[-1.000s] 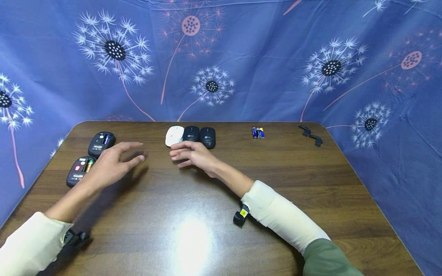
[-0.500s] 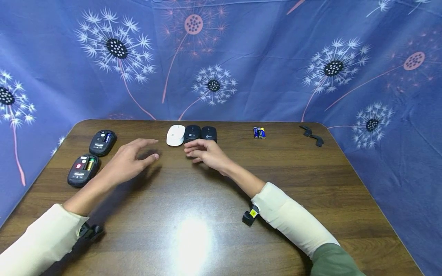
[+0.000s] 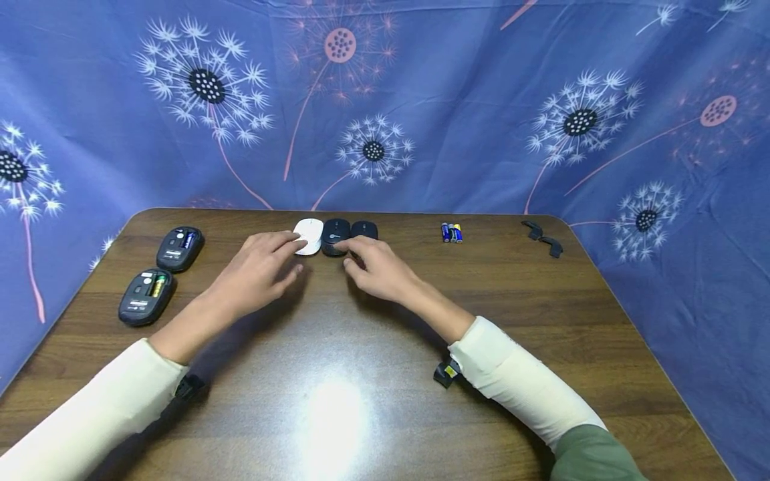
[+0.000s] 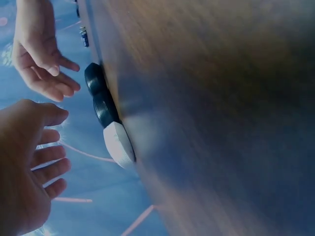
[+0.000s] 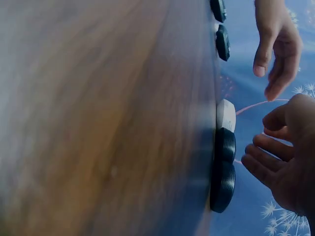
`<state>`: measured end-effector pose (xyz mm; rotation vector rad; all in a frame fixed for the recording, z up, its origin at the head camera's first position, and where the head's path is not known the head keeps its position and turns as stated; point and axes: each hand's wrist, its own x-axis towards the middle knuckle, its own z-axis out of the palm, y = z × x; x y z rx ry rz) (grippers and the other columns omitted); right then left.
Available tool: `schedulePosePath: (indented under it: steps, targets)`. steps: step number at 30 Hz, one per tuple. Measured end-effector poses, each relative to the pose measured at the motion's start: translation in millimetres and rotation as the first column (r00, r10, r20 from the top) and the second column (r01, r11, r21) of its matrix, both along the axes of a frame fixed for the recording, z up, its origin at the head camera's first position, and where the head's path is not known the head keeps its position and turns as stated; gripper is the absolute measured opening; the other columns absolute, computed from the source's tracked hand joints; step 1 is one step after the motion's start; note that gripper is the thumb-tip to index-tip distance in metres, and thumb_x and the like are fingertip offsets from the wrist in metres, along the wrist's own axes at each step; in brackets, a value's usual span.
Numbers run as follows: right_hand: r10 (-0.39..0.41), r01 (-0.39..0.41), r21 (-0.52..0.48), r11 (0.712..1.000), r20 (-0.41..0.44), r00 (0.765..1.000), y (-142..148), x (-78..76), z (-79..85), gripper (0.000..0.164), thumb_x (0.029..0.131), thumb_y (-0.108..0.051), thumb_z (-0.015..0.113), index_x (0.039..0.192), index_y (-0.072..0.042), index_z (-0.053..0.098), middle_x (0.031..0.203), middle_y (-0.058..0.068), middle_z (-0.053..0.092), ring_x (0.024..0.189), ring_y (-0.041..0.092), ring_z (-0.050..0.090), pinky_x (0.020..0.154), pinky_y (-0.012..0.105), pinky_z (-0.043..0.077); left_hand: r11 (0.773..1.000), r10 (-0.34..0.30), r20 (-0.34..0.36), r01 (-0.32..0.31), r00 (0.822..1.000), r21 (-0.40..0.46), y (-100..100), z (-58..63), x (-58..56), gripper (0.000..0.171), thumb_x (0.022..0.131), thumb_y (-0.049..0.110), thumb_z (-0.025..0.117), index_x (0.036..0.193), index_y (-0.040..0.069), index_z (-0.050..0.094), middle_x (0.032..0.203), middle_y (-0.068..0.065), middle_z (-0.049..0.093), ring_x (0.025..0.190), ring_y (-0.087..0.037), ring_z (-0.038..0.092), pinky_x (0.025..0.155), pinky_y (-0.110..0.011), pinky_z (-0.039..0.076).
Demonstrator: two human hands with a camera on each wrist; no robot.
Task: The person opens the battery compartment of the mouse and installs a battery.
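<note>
A white mouse (image 3: 309, 232), a black mouse (image 3: 335, 230) and a second black mouse (image 3: 365, 229) sit side by side at the table's back edge. My left hand (image 3: 260, 272) hovers in front of the white one, fingers loosely bent and holding nothing. Over the front of the black mice hangs my right hand (image 3: 380, 268), its fingers relaxed and slightly curved. The left wrist view shows a gap between the left hand (image 4: 29, 167) and the white mouse (image 4: 118, 145). In the right wrist view, the right hand (image 5: 285, 157) is likewise apart from the black mouse (image 5: 223, 188).
Two upturned black mice stand at the left, the rear one (image 3: 180, 248) and the front one (image 3: 146, 297), batteries showing in their open bays. Several loose batteries (image 3: 452, 232) lie at the back, right of centre. Two small black covers (image 3: 550, 246) lie at the back right.
My left hand has moved right, away from the upturned mice to beside the white mouse. The right hand has shifted right, from the white mouse to the black ones.
</note>
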<state>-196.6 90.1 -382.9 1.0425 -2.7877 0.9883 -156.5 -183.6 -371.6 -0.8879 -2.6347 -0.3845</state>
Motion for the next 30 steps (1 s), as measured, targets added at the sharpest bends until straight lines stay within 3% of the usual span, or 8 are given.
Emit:
schedulePosePath:
  steps: [3,6,10,13,22,25,30]
  targets:
    - [0.023,-0.005,0.129,0.992,-0.133,0.991,4,-1.6,0.2,0.04,0.111,-0.009,0.064,0.15,-0.003,0.07,0.15,0.017,0.072,0.143,0.033,0.068,0.127,0.047,0.055,0.996,-0.044,-0.114,0.035,0.992,-0.083,6,-2.1,-2.7,0.043,0.102,0.011,0.08,0.142,-0.003,0.071,0.141,-0.025,0.074,0.134,-0.045,0.07,0.12,-0.065,0.053]
    - [0.052,0.005,0.231,0.973,-0.243,0.969,7,-2.7,2.0,0.04,0.11,-0.01,0.068,0.149,-0.001,0.07,0.149,0.018,0.072,0.143,0.034,0.067,0.129,0.046,0.054,0.985,-0.08,-0.201,0.047,0.976,-0.164,11,-4.4,-4.9,0.04,0.1,0.012,0.082,0.136,-0.002,0.073,0.135,-0.023,0.076,0.131,-0.042,0.071,0.119,-0.061,0.055]
    - [0.101,0.025,0.335,0.942,-0.353,0.93,13,-4.3,5.1,0.045,0.107,-0.011,0.072,0.15,0.001,0.068,0.15,0.019,0.072,0.143,0.035,0.068,0.129,0.044,0.054,0.975,-0.104,-0.24,0.052,0.965,-0.215,19,-6.8,-7.8,0.039,0.098,0.015,0.085,0.132,-0.002,0.073,0.132,-0.021,0.077,0.13,-0.041,0.072,0.12,-0.059,0.055]
    - [0.122,0.042,0.402,0.915,-0.373,0.92,19,-5.6,5.7,0.049,0.108,-0.013,0.072,0.154,0.002,0.065,0.155,0.021,0.069,0.147,0.036,0.066,0.129,0.047,0.053,0.973,-0.097,-0.205,0.05,0.974,-0.224,27,-7.2,-9.7,0.043,0.1,0.018,0.084,0.136,-0.003,0.073,0.136,-0.022,0.077,0.135,-0.041,0.071,0.124,-0.059,0.053]
    - [0.158,0.044,0.524,0.851,-0.335,0.929,37,-10.2,4.6,0.056,0.112,-0.021,0.067,0.161,0.003,0.058,0.166,0.023,0.059,0.157,0.039,0.058,0.129,0.053,0.053,0.962,-0.038,-0.023,0.031,0.999,-0.27,50,-8.0,-17.8,0.056,0.113,0.033,0.065,0.155,-0.004,0.063,0.161,-0.023,0.065,0.154,-0.04,0.059,0.137,-0.058,0.04]
    - [0.165,0.027,0.548,0.836,-0.298,0.94,42,-12.4,5.5,0.058,0.114,-0.024,0.065,0.164,0.003,0.054,0.17,0.023,0.055,0.16,0.038,0.054,0.131,0.054,0.05,0.961,-0.021,0.053,0.035,0.998,-0.274,58,-9.4,-21.3,0.06,0.116,0.037,0.057,0.16,-0.004,0.059,0.167,-0.023,0.059,0.16,-0.04,0.054,0.14,-0.058,0.035]
    - [0.169,-0.036,0.595,0.803,-0.169,0.971,48,-15.9,8.7,0.064,0.118,-0.031,0.057,0.171,0.002,0.042,0.179,0.022,0.041,0.169,0.038,0.04,0.139,0.055,0.04,0.958,-0.002,0.179,0.053,0.984,-0.281,67,-10.9,-26.5,0.067,0.12,0.045,0.045,0.169,-0.001,0.047,0.176,-0.021,0.048,0.168,-0.039,0.042,0.145,-0.057,0.026]
